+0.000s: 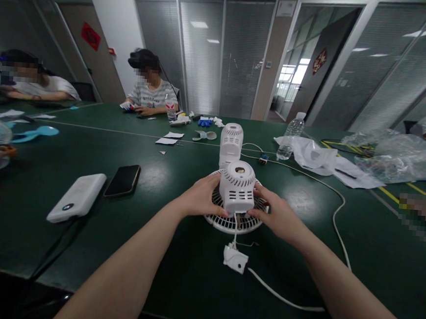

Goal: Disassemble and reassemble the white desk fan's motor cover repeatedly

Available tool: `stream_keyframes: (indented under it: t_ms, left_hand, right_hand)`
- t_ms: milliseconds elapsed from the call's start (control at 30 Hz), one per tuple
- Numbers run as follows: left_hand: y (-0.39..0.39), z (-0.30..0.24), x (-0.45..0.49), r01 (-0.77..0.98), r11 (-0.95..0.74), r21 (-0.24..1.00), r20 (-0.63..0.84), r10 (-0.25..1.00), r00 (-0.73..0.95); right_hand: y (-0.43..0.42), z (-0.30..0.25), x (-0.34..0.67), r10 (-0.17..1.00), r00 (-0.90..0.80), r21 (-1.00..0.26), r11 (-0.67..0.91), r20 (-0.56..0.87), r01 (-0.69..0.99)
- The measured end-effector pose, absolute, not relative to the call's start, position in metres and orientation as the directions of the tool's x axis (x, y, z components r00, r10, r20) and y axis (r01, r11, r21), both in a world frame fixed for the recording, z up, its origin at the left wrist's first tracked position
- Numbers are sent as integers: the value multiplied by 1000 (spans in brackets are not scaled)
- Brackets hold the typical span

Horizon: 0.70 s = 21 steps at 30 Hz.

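Observation:
A white fan motor housing (237,183) with vent slots sits over a round white fan grille (220,223) on the dark green table. My left hand (204,195) grips the housing's left side, its thumb near the lower edge. On the opposite side my right hand (277,213) holds the same housing, fingers curled round it. A short white wire runs from the housing down to a small white plastic piece (235,258). Just behind the grille stands another white vented part (231,141). The undersides of the housing and grille are hidden.
A white power bank (77,197) and a black phone (123,181) lie to the left. A long white cable (337,223) curves along the right. Farther back are a plastic bottle (292,136), crumpled white paper (311,155) and clear plastic bags (412,155). People sit around the table.

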State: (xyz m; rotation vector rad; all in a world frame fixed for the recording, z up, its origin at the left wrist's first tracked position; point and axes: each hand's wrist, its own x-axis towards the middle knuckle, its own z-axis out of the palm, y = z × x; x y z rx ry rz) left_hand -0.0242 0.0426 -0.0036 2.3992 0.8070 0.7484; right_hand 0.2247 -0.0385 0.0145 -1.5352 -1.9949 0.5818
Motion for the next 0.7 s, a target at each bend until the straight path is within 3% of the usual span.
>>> stream_keyframes:
  t_ms: [300, 700]
  left_hand:
    - [45, -6, -26, 429, -693, 580, 322, 678, 661]
    - [39, 0, -24, 503, -701, 505, 240, 674, 699]
  right_hand:
    - [-44, 18, 218, 973, -173, -538, 228, 152, 812]
    - [-44, 16, 217, 968, -201, -501, 250, 150, 829]
